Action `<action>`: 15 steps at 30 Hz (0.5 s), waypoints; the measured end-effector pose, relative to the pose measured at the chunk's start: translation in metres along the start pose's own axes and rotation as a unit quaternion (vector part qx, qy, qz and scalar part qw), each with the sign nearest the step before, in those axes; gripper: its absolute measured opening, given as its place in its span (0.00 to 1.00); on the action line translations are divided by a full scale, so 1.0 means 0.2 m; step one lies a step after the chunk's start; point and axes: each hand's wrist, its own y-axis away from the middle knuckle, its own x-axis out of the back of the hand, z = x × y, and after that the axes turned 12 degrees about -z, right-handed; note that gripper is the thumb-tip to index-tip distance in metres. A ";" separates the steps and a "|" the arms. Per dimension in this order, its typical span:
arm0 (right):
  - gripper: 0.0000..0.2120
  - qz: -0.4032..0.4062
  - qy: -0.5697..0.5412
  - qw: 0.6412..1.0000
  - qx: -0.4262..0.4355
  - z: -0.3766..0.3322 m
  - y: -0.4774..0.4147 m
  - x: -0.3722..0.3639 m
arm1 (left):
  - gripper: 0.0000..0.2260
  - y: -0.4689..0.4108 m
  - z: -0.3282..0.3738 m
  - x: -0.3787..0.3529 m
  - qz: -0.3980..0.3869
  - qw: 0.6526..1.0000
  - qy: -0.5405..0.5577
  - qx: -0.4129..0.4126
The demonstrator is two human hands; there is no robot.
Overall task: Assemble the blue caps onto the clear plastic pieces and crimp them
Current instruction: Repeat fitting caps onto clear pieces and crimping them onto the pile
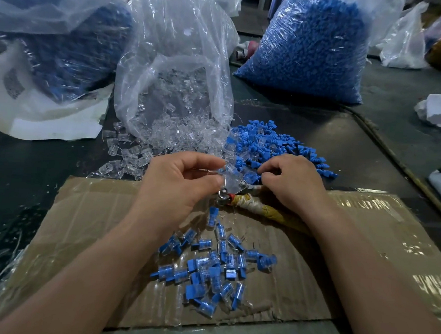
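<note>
The left hand (180,182) pinched a clear piece (228,178) between thumb and forefinger, just over the head of the crimping tool (234,190), whose taped handle ran off toward four o'clock beneath the right wrist. I took it that the piece was held there so a cap could go on and the pair go straight into the tool with hardly a reach.

The right hand (292,183) had its fingers curled, tips down at the near edge of the blue caps (279,147), heaped at one o'clock from the hands. Whether a cap sat between the fingertips I could not tell (the knuckles hid them).

Each stock lay on its own hand's side, which looked deliberate. The loose clear pieces (128,151) spilled from the open bag (173,62) at eleven o'clock, near the left hand, and the caps lay beside the right. The finished pieces (214,268), blue in clear, lay scattered at six o'clock on the cardboard (364,238), well apart from both raw heaps so nothing got mixed. The cardboard lay flat on the dark worktop (35,170), probably to spare it from the tool. A full bag (310,49) of caps stood farther back at one o'clock, in reserve
</note>
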 end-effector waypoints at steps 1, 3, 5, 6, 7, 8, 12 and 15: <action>0.09 -0.003 -0.010 1.000 -0.001 0.00 0.00 0.00 | 0.10 0.00 0.00 0.00 -0.003 1.000 0.000 0.000; 0.09 -0.006 -0.026 1.000 -0.002 -0.01 0.00 0.00 | 0.11 0.00 0.00 0.00 -0.011 1.000 -0.004 0.003; 0.09 -0.005 -0.038 0.999 0.004 -0.01 0.00 0.00 | 0.12 0.00 0.00 0.00 -0.015 1.000 -0.004 0.006; 0.09 -0.003 -0.042 0.999 0.010 0.00 0.00 0.00 | 0.13 0.00 -0.01 0.00 -0.015 1.000 -0.004 0.007; 0.09 0.002 -0.044 0.999 0.017 0.00 0.00 0.00 | 0.13 0.00 -0.01 0.01 -0.014 1.000 -0.003 0.007; 0.09 0.007 -0.047 0.999 0.024 0.01 0.00 -0.01 | 0.12 0.00 -0.01 0.01 -0.015 1.000 -0.001 0.007; 0.08 0.044 -0.091 0.994 0.035 0.02 0.00 -0.01 | 0.12 0.00 -0.01 0.01 -0.011 1.000 0.004 0.003; 0.08 0.082 -0.157 0.983 0.048 0.01 0.02 0.00 | 0.12 0.00 0.00 0.01 -0.007 1.000 0.007 0.004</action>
